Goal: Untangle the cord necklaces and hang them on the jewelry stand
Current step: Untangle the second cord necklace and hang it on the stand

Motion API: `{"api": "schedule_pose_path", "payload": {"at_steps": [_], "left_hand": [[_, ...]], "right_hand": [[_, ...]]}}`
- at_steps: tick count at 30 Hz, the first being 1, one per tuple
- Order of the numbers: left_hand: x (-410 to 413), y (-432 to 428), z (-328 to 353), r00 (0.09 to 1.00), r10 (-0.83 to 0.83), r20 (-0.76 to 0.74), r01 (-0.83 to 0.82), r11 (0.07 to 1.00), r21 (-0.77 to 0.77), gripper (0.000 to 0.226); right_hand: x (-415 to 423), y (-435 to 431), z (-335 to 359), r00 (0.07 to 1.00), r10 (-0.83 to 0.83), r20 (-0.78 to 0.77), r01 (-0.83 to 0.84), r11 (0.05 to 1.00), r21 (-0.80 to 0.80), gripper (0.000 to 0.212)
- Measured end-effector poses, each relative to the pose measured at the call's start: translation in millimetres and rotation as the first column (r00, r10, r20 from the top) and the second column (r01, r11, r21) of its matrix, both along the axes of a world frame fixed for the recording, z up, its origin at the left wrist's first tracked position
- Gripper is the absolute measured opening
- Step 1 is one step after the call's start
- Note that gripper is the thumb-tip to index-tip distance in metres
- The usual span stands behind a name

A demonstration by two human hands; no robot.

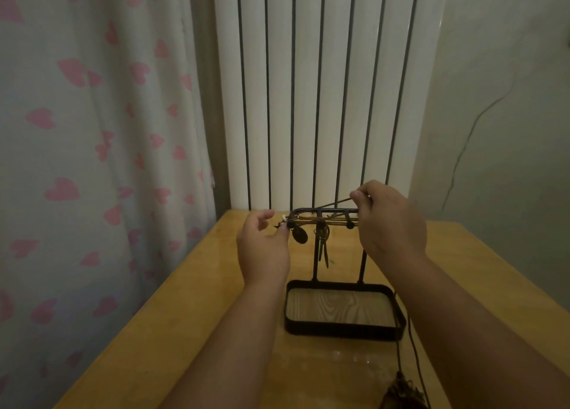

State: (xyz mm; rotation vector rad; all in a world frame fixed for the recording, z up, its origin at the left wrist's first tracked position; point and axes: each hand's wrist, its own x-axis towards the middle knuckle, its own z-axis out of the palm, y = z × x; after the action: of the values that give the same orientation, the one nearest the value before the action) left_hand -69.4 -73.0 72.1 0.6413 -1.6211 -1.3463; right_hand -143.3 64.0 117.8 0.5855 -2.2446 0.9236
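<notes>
Heart-print curtain (92, 161) at left, white radiator (324, 84) behind, wooden table (185, 316) in front. Black jewelry stand (342, 328) on table, right forearm partly before its right post. Right hand (388, 223) pinches brown cord (333, 205), stretched slantwise to bar's left end. Left hand (263, 251) half curled there; its grip not clear. Cord necklaces (320, 222) hang on bar, oval pendant (299, 235) under them. Dark tassel (401, 390) on table, nearer side.

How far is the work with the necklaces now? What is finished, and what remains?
Seemingly done: cords lie over the stand's top bar, an oval pendant and a longer pendant hanging below. In hand: the right hand pinches a cord, taut toward the bar's left end; the left hand is there, its grip unclear. Left: one tasselled necklace is not on the stand.
</notes>
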Motion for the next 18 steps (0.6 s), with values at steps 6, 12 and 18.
{"api": "schedule_pose_path", "payload": {"at_steps": [6, 12, 18], "left_hand": [[5.6, 5.9, 4.6, 0.988, -0.088, 0.125, 0.139, 0.852, -0.504, 0.055], [2.0, 6.1, 0.1, 0.993, -0.013, 0.119, 0.083, 0.790, -0.608, 0.037], [0.9, 4.3, 1.3, 0.994, 0.016, 0.113, 0.060, 0.767, -0.639, 0.029]], "right_hand": [[-5.1, -0.8, 4.5, 0.999, -0.007, -0.033, 0.006, 1.000, -0.015, 0.026], [-11.8, 8.6, 12.5, 0.999, 0.032, 0.012, -0.033, 0.998, 0.061, 0.027], [-25.4, 38.7, 20.8, 0.970, 0.153, 0.188, -0.193, 0.957, 0.218, 0.023]]}}
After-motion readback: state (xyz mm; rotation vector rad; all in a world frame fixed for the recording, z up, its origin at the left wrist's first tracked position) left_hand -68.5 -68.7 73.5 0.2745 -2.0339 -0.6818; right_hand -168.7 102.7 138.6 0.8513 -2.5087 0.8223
